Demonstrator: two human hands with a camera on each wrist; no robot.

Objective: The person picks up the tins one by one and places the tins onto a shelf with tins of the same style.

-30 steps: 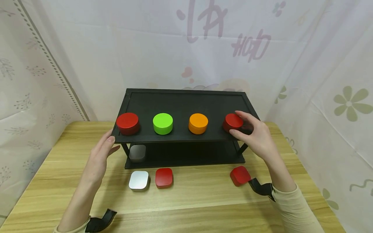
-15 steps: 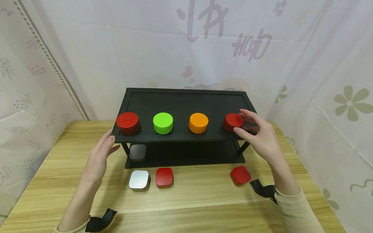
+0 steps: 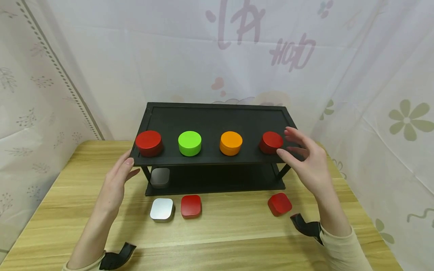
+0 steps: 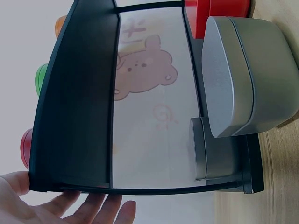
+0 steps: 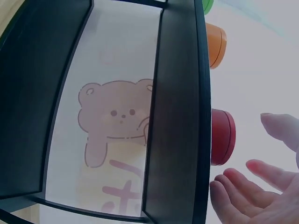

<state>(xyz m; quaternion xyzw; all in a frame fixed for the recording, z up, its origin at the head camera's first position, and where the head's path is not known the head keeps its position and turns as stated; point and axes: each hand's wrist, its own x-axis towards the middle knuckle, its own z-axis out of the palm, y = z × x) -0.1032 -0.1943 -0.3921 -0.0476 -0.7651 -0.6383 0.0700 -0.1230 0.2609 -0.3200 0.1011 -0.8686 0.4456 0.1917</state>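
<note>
Across the front of a black two-tier shelf's top stand a round red tin, a green one, an orange one and a smaller red one. My right hand is just right of that smaller tin, thumb and fingers spread, holding nothing. My left hand touches the shelf's left front corner; the left wrist view shows its thumb at the corner and fingertips along the side edge. A square silver tin sits at the left of the lower tier.
On the wooden table before the shelf lie a square silver tin, a square red tin and, farther right, another square red tin turned at an angle. A printed white curtain hangs behind the shelf.
My right hand has let go of the smaller round red tin and drawn back to the right, its fingers spreading. The tin stays in place. My left hand keeps its position.
</note>
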